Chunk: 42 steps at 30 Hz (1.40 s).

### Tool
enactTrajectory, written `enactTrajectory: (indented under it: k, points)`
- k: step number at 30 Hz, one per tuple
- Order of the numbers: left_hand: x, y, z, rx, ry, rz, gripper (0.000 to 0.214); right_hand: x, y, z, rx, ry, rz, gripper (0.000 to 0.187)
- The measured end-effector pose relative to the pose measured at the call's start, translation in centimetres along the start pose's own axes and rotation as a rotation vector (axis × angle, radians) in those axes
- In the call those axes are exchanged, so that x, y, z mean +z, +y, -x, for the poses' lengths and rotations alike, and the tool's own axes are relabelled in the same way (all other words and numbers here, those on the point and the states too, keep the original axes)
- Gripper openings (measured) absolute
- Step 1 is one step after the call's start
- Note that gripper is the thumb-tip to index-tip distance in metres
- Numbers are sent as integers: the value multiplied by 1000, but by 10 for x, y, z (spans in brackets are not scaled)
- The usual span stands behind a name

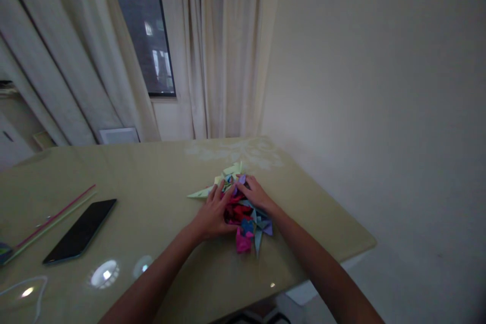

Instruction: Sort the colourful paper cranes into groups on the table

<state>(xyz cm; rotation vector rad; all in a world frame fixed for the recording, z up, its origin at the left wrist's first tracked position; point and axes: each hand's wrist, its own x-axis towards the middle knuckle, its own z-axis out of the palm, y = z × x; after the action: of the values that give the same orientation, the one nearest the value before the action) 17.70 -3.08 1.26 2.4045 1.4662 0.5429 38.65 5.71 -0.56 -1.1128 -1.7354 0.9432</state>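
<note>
A loose heap of folded paper pieces [240,212] lies on the table near its right side, in red, pink, blue, purple and pale green. My left hand [216,213] rests against the heap's left side with its fingers spread over the paper. On the upper right, my right hand [256,193] lies over the pieces, its fingers reaching toward a purple one. A pink folded piece [243,241] sits at the near edge of the heap, beside a light blue pointed piece [258,239]. Paper under both hands is partly hidden.
A dark phone or tablet [81,231] lies flat on the glossy table [152,182] at the left. Beyond it are thin pink and green sticks [56,216]. A white cable [42,288] curves at the lower left. Curtains [231,50] and a wall [372,86] bound the table.
</note>
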Motion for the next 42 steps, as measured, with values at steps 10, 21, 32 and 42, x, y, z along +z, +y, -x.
enactTrajectory:
  k: [10, 21, 32, 42]
  points:
    - [-13, -16, -57, 176, 322, 329, 71, 31, -21, -19, -62, 91, -329, 55]
    - [-79, -41, -24, 33, 232, 404, 65, -27, -27, 0, -248, 209, 16, 62]
    - [-6, 15, 82, 121, 170, -42, 117, -55, -3, 63, -28, -10, 320, 83]
    - [6, -2, 27, -262, 321, -193, 101, 38, -9, 29, -49, 120, 120, 70]
